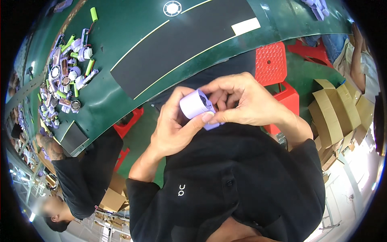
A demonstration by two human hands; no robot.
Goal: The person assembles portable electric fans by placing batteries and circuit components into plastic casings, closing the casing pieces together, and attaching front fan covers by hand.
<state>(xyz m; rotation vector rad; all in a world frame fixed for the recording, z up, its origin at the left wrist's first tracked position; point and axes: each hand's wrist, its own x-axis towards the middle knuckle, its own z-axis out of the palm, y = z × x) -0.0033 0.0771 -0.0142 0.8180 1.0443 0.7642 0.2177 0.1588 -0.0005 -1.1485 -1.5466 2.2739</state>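
A lilac plastic housing (191, 106), rounded with a dark hollow opening, is held up in front of my chest, off the table. My left hand (171, 123) is wrapped round its left side, with the thumb pressed along the lower rim. From the other side my right hand (246, 101) closes on the housing's right edge, thumb and fingertips pinching near the opening. Those fingers partly cover the inside, so what lies in it cannot be made out. A flat lilac part sticks out below the thumbs.
A black mat (181, 44) lies on the green table (107, 34), a white ring-shaped grille (172, 8) beyond it. At left is a pile of lilac parts with green battery cells (89, 67). Red stools (271, 60) and cardboard boxes (332, 113) stand right; a co-worker (86, 173) sits left.
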